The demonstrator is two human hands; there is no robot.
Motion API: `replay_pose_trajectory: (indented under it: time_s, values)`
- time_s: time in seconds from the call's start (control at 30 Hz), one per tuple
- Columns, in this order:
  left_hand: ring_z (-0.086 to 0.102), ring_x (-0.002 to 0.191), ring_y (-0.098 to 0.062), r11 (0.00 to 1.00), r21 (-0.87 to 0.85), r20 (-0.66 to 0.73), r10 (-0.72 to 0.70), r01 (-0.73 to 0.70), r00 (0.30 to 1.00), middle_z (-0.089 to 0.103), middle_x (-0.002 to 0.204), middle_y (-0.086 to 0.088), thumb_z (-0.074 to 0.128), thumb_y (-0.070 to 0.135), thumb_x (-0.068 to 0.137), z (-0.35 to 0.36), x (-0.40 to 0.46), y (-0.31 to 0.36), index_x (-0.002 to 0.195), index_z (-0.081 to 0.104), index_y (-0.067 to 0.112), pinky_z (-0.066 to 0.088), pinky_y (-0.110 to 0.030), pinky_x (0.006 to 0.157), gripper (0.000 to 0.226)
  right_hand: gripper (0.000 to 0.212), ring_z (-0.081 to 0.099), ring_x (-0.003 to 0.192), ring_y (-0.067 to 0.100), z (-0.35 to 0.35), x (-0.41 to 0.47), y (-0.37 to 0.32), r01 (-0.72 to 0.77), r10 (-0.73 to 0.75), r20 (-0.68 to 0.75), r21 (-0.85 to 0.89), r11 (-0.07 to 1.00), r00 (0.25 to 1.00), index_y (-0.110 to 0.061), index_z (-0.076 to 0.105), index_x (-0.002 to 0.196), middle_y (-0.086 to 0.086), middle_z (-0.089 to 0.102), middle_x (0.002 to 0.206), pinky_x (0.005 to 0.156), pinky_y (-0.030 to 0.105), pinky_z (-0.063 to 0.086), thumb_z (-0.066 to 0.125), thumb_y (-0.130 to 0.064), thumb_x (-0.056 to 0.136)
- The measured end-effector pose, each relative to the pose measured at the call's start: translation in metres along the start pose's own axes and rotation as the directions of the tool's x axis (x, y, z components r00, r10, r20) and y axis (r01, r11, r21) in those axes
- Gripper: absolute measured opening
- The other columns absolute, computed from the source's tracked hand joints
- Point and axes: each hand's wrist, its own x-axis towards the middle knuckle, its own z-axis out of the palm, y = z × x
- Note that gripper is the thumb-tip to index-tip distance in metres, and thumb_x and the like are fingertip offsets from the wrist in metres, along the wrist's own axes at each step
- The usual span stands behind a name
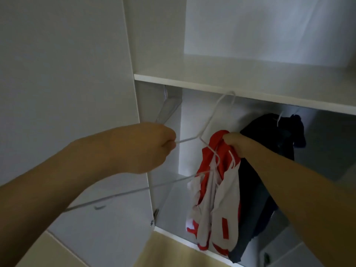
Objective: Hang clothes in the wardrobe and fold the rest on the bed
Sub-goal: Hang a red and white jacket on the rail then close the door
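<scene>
The left hand (146, 147) has its grip clenched round one arm of a white wire hanger (204, 132), whose hook reaches up just under the wardrobe shelf (250, 87). The right hand (234, 142) grasps the bunched top of a red and white garment (215, 199), which hangs inside the open wardrobe, with the hanger's other arm against it. Just behind it hangs a dark garment (273, 143) on its own hanger.

White wardrobe (250, 83) with 1 bare shelf, open white door (57, 64), pale tiled floor (63, 251), dim light
</scene>
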Motion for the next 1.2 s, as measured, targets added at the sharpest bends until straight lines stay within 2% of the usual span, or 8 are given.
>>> replay_pose_trajectory:
  time_s: [0.23, 0.4, 0.53, 0.73, 0.9, 1.0, 1.13, 1.2]
  values:
    - [0.057, 0.081, -0.018, 0.997, -0.031, -0.029, 0.063, -0.064, 0.998, 0.056, 0.086, 0.0, 0.032, 0.026, 0.104, -0.002, 0.03, -0.008, 0.087, 0.052, 0.019, 0.042, -0.028, 0.068, 0.027, 0.036, 0.048, 0.124, 0.04, -0.009, -0.02, -0.027, -0.002, 0.005, -0.03, 0.114, 0.994, 1.0, 0.008, 0.049, 0.13, 0.028, 0.051, 0.132, 0.1, 0.045, 0.042, 0.035, -0.009, 0.101]
    - [0.052, 0.069, -0.013, 0.995, -0.05, -0.047, 0.079, -0.081, 0.996, 0.053, 0.077, 0.003, 0.034, 0.026, 0.103, -0.004, 0.033, -0.02, 0.089, 0.054, 0.016, 0.037, -0.022, 0.057, 0.027, 0.031, 0.061, 0.071, 0.03, -0.024, -0.023, -0.031, -0.026, 0.032, -0.079, 0.07, 0.997, 0.996, 0.006, 0.058, 0.115, 0.02, 0.065, 0.089, 0.061, 0.036, 0.051, 0.042, -0.015, 0.099]
    - [0.053, 0.068, -0.016, 0.99, -0.078, -0.148, 0.103, -0.116, 0.984, 0.055, 0.076, 0.001, 0.033, 0.029, 0.102, -0.01, 0.031, -0.03, 0.086, 0.055, 0.017, 0.037, -0.026, 0.057, 0.03, 0.033, 0.063, 0.057, 0.027, -0.038, -0.024, -0.018, 0.003, 0.024, -0.108, 0.242, 0.97, 0.994, 0.008, 0.056, 0.12, 0.017, 0.062, 0.073, 0.034, 0.025, 0.048, 0.043, -0.015, 0.1]
    - [0.051, 0.065, -0.017, 0.975, -0.044, -0.144, 0.21, -0.218, 0.967, 0.052, 0.072, 0.002, 0.031, 0.03, 0.103, 0.037, 0.073, -0.011, 0.079, 0.044, 0.022, 0.037, -0.028, 0.058, 0.029, 0.021, 0.062, 0.063, 0.031, -0.011, -0.054, -0.043, 0.083, -0.089, -0.004, 0.406, 0.91, 0.996, 0.004, 0.063, 0.079, 0.024, 0.063, 0.079, 0.063, 0.038, 0.054, 0.044, 0.0, 0.087]
    - [0.05, 0.057, -0.014, 0.913, -0.284, -0.406, 0.163, -0.293, 0.899, 0.05, 0.063, 0.006, 0.039, 0.026, 0.102, 0.08, 0.08, -0.025, 0.08, 0.048, 0.021, 0.037, -0.029, 0.056, 0.024, 0.011, 0.056, 0.078, 0.027, -0.008, -0.074, -0.042, 0.455, -0.455, -0.122, -0.03, 0.89, 0.882, -0.008, 0.061, 0.071, 0.014, 0.058, 0.08, 0.073, 0.038, 0.045, 0.056, -0.005, 0.08]
    - [0.05, 0.048, -0.01, 0.895, -0.265, -0.556, 0.162, -0.359, 0.815, 0.045, 0.052, 0.009, 0.038, 0.031, 0.101, 0.081, 0.069, -0.03, 0.079, 0.048, 0.025, 0.036, -0.016, 0.046, 0.025, 0.007, 0.04, 0.106, 0.021, -0.021, -0.077, -0.039, 0.531, -0.737, -0.004, -0.691, 0.49, 0.676, -0.021, 0.056, 0.093, -0.001, 0.044, 0.106, 0.093, 0.033, 0.027, 0.058, -0.026, 0.089]
    - [0.057, 0.062, -0.025, 0.976, 0.051, -0.611, 0.197, -0.21, 0.767, 0.057, 0.067, -0.001, 0.041, 0.032, 0.1, 0.067, 0.077, -0.036, 0.086, 0.055, 0.016, 0.044, -0.032, 0.064, 0.025, 0.026, 0.056, 0.11, 0.025, -0.026, -0.078, -0.045, 0.619, -0.671, 0.171, -0.592, 0.516, 0.722, -0.014, 0.058, 0.117, 0.005, 0.061, 0.117, 0.098, 0.038, 0.042, 0.047, -0.026, 0.097]
    - [0.056, 0.089, -0.03, 0.991, 0.068, -0.756, 0.128, -0.117, 0.642, 0.062, 0.094, -0.009, 0.054, 0.018, 0.09, 0.069, 0.074, -0.036, 0.095, 0.062, 0.011, 0.035, -0.036, 0.083, 0.011, 0.026, 0.058, 0.106, 0.024, -0.03, -0.078, -0.046, 0.598, -0.645, 0.146, -0.567, 0.567, 0.75, -0.02, 0.059, 0.118, 0.004, 0.063, 0.117, 0.095, 0.037, 0.045, 0.045, -0.029, 0.097]
